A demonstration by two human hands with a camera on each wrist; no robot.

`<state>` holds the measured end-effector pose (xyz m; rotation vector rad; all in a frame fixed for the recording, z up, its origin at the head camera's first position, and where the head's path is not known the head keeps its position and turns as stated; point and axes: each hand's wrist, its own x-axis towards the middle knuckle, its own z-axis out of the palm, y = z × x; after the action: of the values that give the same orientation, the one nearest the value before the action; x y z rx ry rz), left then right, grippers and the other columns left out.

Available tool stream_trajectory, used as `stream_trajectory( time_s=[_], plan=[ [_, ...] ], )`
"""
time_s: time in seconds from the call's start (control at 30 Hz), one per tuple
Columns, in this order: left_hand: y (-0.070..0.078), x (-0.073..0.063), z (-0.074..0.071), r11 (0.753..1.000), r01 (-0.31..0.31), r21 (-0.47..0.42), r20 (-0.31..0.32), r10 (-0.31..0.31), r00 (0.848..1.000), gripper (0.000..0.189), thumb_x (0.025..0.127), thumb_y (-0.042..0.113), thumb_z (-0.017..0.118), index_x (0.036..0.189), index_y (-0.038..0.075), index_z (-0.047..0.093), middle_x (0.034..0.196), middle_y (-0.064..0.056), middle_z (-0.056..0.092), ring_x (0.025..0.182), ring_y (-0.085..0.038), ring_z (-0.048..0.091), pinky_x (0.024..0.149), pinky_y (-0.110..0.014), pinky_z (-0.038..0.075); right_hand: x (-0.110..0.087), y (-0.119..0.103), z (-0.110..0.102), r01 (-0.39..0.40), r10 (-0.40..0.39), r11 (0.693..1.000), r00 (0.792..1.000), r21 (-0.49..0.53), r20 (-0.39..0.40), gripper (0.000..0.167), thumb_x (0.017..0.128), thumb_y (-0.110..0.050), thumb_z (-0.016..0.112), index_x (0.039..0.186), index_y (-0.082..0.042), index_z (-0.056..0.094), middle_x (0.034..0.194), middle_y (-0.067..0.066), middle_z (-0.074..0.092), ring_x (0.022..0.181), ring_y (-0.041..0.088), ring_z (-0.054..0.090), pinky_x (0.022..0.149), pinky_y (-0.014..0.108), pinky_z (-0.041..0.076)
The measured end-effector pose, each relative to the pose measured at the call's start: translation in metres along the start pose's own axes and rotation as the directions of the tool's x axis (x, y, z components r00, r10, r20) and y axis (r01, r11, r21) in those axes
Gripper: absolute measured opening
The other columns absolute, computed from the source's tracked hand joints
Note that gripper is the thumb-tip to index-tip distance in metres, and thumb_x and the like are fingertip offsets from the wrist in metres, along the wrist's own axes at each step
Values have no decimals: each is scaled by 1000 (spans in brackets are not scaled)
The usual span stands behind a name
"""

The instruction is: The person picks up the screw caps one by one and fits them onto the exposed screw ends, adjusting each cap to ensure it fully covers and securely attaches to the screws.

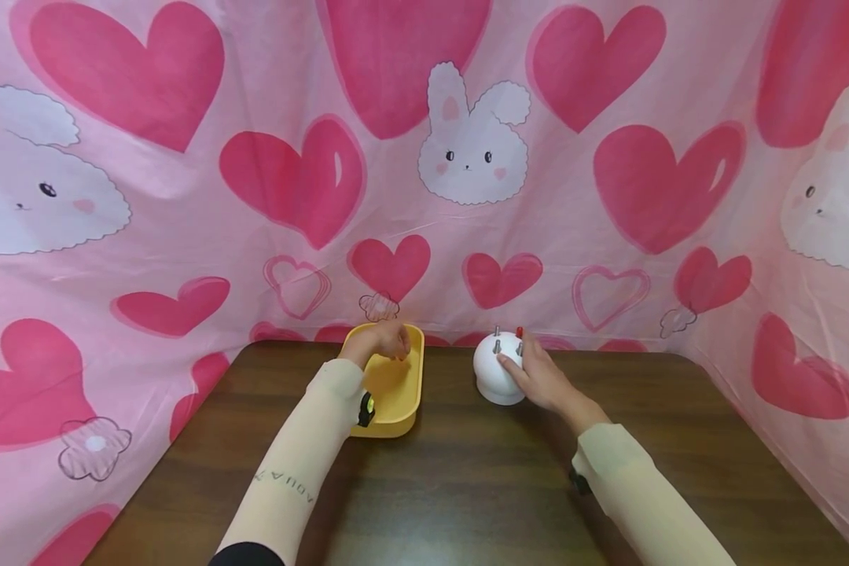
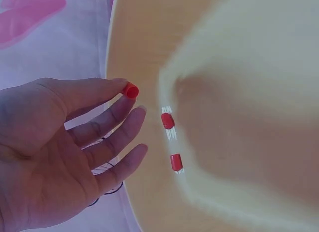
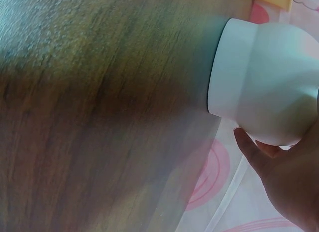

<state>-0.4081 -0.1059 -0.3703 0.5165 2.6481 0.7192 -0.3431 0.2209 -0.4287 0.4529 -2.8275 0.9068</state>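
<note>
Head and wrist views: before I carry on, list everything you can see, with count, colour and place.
table: 1, brown, under the tray and ball
tray: 1, yellow, on the table, left of the ball
ball: 1, white, on the table
bare pegs: 3 visible, silver, on the ball's upper part
loose caps: 2, red, in the tray
held cap: 1, red, in the left hand's pinch
ball's cap: 1, red, atop the ball
cloth: pieces uncountable, pink with hearts and rabbits, around the table
sleeves: 2, cream, on both forearms
left hand: 1, bare, over the tray
right hand: 1, bare, holding the ball
</note>
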Motion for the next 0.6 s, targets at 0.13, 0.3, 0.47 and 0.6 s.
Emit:
stream_trajectory(
  time_s=[0.13,0.3,0.47,0.6],
  plan=[
    [1,0,1,999,-30,18,-19,31,999,8,93,-1,65,101,-2,66,90,-9,67,83,-20,60,75,-28,54,1,1,0,2,-2,1000,1000,-4,-2,90,105,-49,50,157,13,8,157,35,26,146,51,29,118,62,26],
    [3,-2,1,997,-83,10,-66,83,994,11,90,-5,66,101,-3,66,91,-10,67,81,-20,62,71,-28,54,0,0,0,13,-13,1000,1000,-7,-7,90,105,-48,50,156,14,9,157,36,26,146,51,30,118,62,27],
    [7,-6,1,994,-111,-8,-86,110,990,11,90,-2,68,101,-1,66,94,-10,67,83,-21,62,73,-29,55,0,0,0,16,-16,1000,1000,-2,-12,88,105,-46,50,156,14,10,158,36,25,146,50,30,118,61,26],
    [8,-11,1,991,-129,-23,-90,126,988,11,91,1,69,102,-2,66,95,-10,68,85,-21,64,74,-30,55,-1,0,0,19,-19,1000,1000,0,-6,88,105,-46,50,156,14,9,158,35,25,146,50,30,118,61,26]
  ],
)
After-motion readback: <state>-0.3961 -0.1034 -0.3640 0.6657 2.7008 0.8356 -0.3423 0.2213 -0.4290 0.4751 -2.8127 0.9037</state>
